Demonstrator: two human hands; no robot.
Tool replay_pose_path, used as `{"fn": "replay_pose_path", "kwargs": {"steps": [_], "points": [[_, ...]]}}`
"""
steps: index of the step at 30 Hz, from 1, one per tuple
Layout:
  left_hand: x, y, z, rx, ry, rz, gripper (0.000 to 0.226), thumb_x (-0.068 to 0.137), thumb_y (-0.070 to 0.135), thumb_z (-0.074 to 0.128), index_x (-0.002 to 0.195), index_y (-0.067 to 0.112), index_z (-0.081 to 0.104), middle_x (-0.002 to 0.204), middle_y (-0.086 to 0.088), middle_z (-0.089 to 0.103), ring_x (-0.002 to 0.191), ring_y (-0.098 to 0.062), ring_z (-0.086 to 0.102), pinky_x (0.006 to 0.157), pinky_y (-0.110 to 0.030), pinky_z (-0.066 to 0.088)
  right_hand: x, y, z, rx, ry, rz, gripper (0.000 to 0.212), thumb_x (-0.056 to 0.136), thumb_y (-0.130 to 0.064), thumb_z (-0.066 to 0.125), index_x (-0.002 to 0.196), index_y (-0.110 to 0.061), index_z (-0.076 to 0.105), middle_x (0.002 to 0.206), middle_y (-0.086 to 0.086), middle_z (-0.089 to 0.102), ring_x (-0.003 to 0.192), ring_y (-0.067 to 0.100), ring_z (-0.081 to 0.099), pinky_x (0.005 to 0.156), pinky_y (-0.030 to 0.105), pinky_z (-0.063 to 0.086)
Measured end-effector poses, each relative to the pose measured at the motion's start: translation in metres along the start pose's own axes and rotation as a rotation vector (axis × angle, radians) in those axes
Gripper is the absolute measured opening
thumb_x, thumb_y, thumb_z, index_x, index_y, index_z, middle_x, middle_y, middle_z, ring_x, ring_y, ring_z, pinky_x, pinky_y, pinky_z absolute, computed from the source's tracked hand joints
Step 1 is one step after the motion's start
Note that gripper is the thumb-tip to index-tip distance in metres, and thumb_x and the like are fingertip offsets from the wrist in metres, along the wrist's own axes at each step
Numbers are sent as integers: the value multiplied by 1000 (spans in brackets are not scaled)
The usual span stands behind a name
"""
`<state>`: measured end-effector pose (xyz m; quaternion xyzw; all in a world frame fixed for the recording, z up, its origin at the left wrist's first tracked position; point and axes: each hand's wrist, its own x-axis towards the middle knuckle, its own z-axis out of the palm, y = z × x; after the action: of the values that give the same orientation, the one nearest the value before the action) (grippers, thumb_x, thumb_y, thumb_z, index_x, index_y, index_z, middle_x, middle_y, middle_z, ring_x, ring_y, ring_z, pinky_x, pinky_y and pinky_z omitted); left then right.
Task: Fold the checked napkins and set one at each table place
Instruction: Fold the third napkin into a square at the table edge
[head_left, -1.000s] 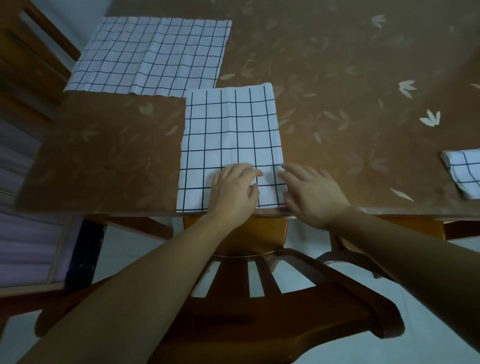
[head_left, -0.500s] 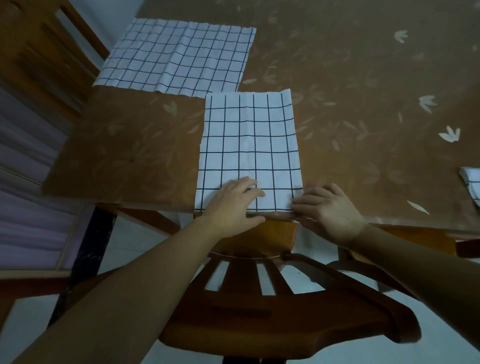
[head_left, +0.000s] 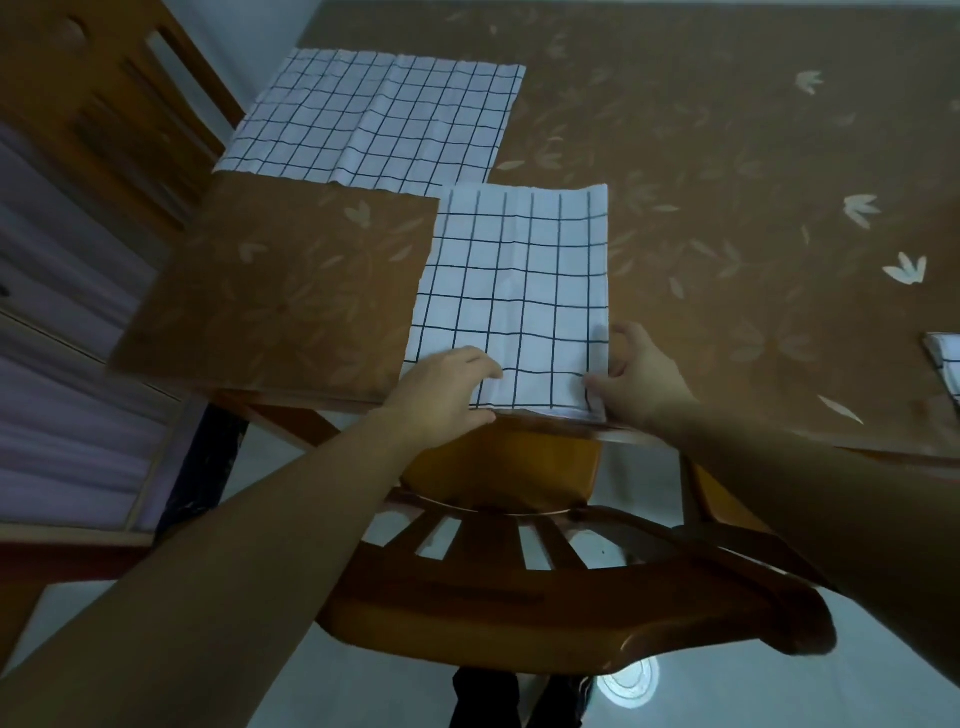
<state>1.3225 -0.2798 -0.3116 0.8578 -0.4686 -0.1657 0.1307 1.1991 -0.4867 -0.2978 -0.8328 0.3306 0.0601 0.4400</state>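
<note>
A folded white napkin (head_left: 514, 291) with dark checks lies at the table's near edge, long side running away from me. My left hand (head_left: 447, 387) grips its near left corner, fingers curled on the cloth. My right hand (head_left: 636, 376) pinches the near right corner, thumb on top, the layered edge slightly lifted. A larger unfolded checked napkin (head_left: 374, 114) lies flat at the far left of the table. A corner of another folded checked napkin (head_left: 945, 358) shows at the right edge.
The table (head_left: 727, 208) wears a brown cloth with pale leaf prints. A wooden chair (head_left: 519, 597) stands tucked in right below my arms. Another wooden chair (head_left: 104, 104) stands at the far left.
Both hands have slid to the napkin's near corners: the left toward the near left corner, the right from flat beside the cloth to pinching the right corner. The view has shifted left.
</note>
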Motion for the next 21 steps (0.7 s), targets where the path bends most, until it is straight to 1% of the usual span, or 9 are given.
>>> {"fn": "replay_pose_path", "kwargs": {"steps": [2, 4, 7, 9, 10, 13, 16, 19, 21], "points": [[1, 1, 0, 16, 18, -1, 49, 85, 35, 70, 130, 22, 55, 134, 3, 52, 121, -18, 49, 100, -37, 43, 6, -4, 2, 13, -13, 84, 66, 89, -20, 63, 145, -22, 29, 105, 5, 60, 81, 20, 61, 59, 27, 46], [2, 3, 0, 41, 22, -6, 48, 86, 37, 69, 129, 22, 55, 133, 3, 51, 120, -17, 49, 98, -34, 43, 9, -3, 2, -1, 28, 142, 57, 88, -26, 65, 137, -20, 37, 105, 3, 57, 87, 23, 60, 66, 31, 50], [3, 2, 1, 2, 28, -12, 39, 87, 36, 67, 122, 22, 59, 127, 5, 54, 114, -15, 52, 95, -35, 46, 13, 5, 1, -40, 76, 190, 35, 83, -41, 67, 100, -11, 59, 87, 3, 62, 80, 22, 63, 67, 35, 53], [3, 1, 0, -12, 39, -8, 29, 89, 32, 65, 116, 23, 62, 123, 6, 57, 111, -15, 54, 94, -37, 47, 13, 4, 0, -10, 59, 203, 23, 83, -31, 68, 78, -9, 62, 71, 5, 61, 68, 22, 60, 62, 32, 50], [3, 2, 0, 13, 40, -1, 25, 90, 29, 62, 114, 23, 63, 122, 7, 58, 110, -15, 55, 94, -38, 46, 12, 3, 0, 8, 54, 201, 20, 84, -26, 68, 75, -9, 62, 69, 5, 61, 66, 21, 59, 61, 32, 50], [5, 5, 0, 108, 62, 27, 23, 93, 26, 55, 114, 23, 63, 119, 7, 61, 108, -14, 56, 96, -37, 40, 9, -4, -1, 112, 76, 162, 14, 86, -21, 65, 82, -8, 65, 73, 5, 62, 68, 21, 58, 59, 30, 50], [6, 8, 0, 103, 113, 51, 46, 89, 40, 58, 132, 26, 51, 131, 7, 56, 121, -14, 51, 108, -41, 29, 6, -11, -9, 415, 74, 220, 11, 87, -10, 62, 96, -4, 60, 78, 11, 59, 62, 20, 56, 46, 24, 48], [6, 12, -6, 120, 34, 34, 76, 83, 52, 62, 147, 30, 28, 147, 7, 41, 134, -15, 38, 114, -43, 21, 5, -17, -23, 698, 57, 258, 33, 87, 2, 59, 115, -11, 48, 67, 7, 54, 42, 12, 53, 39, 23, 46], [7, 13, -11, 209, 21, 10, 69, 87, 43, 60, 147, 29, 29, 143, 4, 45, 128, -19, 45, 110, -41, 30, 5, -19, -32, 871, 27, 280, 40, 88, 8, 55, 119, -16, 46, 68, 9, 62, 44, 12, 60, 43, 26, 53]]}}
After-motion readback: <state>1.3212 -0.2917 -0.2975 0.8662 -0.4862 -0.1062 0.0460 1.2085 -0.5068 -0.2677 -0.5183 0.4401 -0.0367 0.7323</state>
